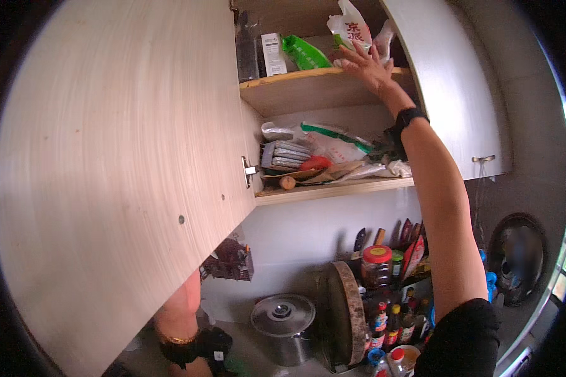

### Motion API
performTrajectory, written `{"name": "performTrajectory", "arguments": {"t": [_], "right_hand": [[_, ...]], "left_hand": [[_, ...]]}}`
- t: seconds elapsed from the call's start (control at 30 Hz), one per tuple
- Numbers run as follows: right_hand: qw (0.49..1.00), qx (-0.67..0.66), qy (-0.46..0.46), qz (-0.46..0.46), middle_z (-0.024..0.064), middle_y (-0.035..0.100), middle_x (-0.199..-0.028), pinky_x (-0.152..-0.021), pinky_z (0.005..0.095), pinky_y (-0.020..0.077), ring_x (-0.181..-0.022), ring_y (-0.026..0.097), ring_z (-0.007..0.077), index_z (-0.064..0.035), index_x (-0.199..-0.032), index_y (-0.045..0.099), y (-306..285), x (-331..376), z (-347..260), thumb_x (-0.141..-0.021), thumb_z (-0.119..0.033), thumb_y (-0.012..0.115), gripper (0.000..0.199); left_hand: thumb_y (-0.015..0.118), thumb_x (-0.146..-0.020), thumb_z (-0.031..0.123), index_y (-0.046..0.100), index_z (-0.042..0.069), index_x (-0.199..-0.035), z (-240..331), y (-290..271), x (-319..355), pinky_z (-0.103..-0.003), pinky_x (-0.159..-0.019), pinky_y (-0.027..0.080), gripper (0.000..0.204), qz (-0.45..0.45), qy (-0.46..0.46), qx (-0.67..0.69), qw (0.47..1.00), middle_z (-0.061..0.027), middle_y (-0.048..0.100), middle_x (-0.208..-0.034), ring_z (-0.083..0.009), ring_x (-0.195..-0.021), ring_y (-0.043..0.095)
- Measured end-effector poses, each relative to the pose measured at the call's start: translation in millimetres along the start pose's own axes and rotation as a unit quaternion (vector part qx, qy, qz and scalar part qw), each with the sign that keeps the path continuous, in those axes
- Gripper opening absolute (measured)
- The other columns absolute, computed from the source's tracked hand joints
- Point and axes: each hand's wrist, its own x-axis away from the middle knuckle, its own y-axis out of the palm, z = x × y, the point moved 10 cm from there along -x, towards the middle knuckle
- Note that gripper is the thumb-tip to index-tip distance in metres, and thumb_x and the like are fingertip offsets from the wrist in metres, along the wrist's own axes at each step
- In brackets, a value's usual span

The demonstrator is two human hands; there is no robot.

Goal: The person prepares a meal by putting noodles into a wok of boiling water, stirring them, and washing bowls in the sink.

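right hand (368,66) on top shelf (308,80), fingers touching white bag (349,28)

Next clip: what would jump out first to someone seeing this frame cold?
The big pale wooden cupboard door swung open fills the left half. Beyond it, the right hand reaches up to the top wooden shelf, fingers at a white plastic bag with red print. Below, a round steel pot lid sits on the counter beside dark sauce bottles.
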Motion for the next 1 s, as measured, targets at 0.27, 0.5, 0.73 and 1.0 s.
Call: {"name": "performTrajectory", "arguments": {"t": [0.27,0.5,0.73,1.0], "right_hand": [[0.855,-0.498,-0.109,0.102,0.0162,0.049,-0.128,-0.099,0.0356,0.0359,-0.119,0.046,0.0259,-0.0032,-0.124,0.049,-164,217,-78,-0.085,-0.018,0.056,0.042],[0.943,-0.008,-0.326,0.069,0.0132,0.03,-0.143,-0.109,0.0472,0.0144,-0.133,0.024,0.0326,-0.0161,-0.137,0.034,-280,285,-107,-0.092,-0.042,0.035,0.052],[0.962,0.118,-0.158,-0.188,0.0095,0.021,-0.147,-0.11,0.0492,0.0151,-0.135,0.022,0.0281,-0.0185,-0.139,0.031,-112,275,45,-0.09,-0.032,0.046,0.053],[0.979,-0.004,-0.158,-0.129,0.025,0.016,-0.144,-0.109,0.0432,0.022,-0.134,0.02,0.0339,0.0078,-0.135,0.023,-52,287,46,-0.075,-0.004,0.053,0.069]], "left_hand": [[0.05,-0.09,0.039,0.023,0.005,-0.14,-2,46,23,-0.042,-0.11,0.016,0.066,0.011,-0.028,-0.189,0.982,-0.0076,0.023,-0.146,-0.0218,-0.134,0.021],[0.058,-0.087,0.027,0.025,0.015,-0.141,-68,185,51,-0.036,-0.109,0.014,0.064,-0.202,-0.006,-0.404,0.892,-0.0142,0.017,-0.148,-0.0243,-0.138,0.011],[0.054,-0.086,0.008,0.038,0.01,-0.134,-48,179,99,-0.04,-0.107,0.016,0.051,-0.145,-0.063,-0.334,0.929,-0.0102,0.02,-0.147,-0.0206,-0.136,0.02],[0.053,-0.081,0.003,0.051,0.007,-0.122,-23,98,167,-0.038,-0.102,0.029,0.041,-0.133,-0.191,-0.45,0.862,-0.0089,0.023,-0.146,-0.0222,-0.129,0.033]]}}
